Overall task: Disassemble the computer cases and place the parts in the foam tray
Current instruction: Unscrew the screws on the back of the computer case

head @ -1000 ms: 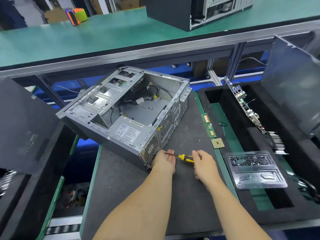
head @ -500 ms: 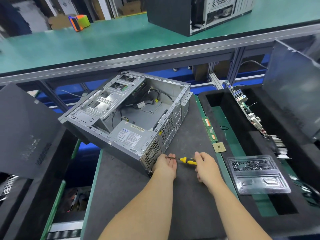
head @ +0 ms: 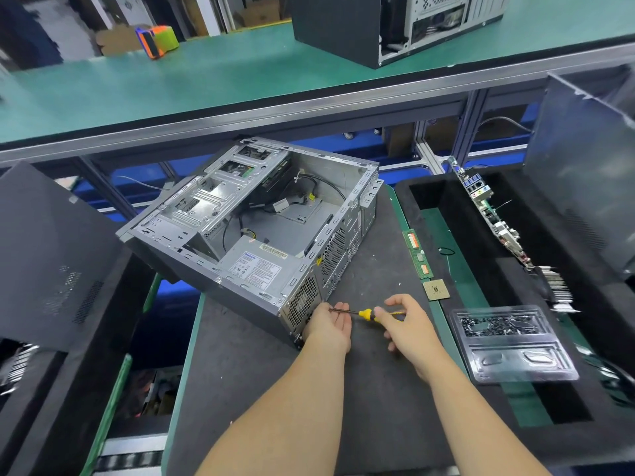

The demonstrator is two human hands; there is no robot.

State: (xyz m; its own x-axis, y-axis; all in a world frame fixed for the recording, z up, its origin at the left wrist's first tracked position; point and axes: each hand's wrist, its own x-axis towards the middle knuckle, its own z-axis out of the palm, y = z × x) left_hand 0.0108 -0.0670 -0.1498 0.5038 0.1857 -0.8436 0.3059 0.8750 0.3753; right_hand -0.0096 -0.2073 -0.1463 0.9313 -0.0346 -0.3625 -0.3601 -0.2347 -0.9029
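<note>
Right now the dark grey worktop (head: 240, 389) holds a big open silver metal computer case (head: 254, 228). It lies on its side, and its back corner points at the person. Inside it, near that corner, sits a grey metal power box with a white label (head: 257, 267). To the right is the black foam tray (head: 508, 266) with deep slots. A green circuit board with coloured plugs (head: 491, 218) stands on its edge in one slot. A clear plastic screw tray (head: 508, 341) lies on the foam. A thin green memory stick (head: 419, 254) and a small square gold chip (head: 436, 289) lie at the tray's left edge.

The left hand (head: 330, 326) rests against the case's near corner, and its fingers curl round the thin metal shaft of the yellow-handled screwdriver (head: 366, 314). The right hand (head: 409, 329) pinches the yellow handle with its fingertips.

The screwdriver lies flat, long way left to right. Its tip points left at the case's back wall, just past the left hand. I think a screw by the power box comes out next. The left hand is nearer and steadies the tip; the right hand turns.
</note>
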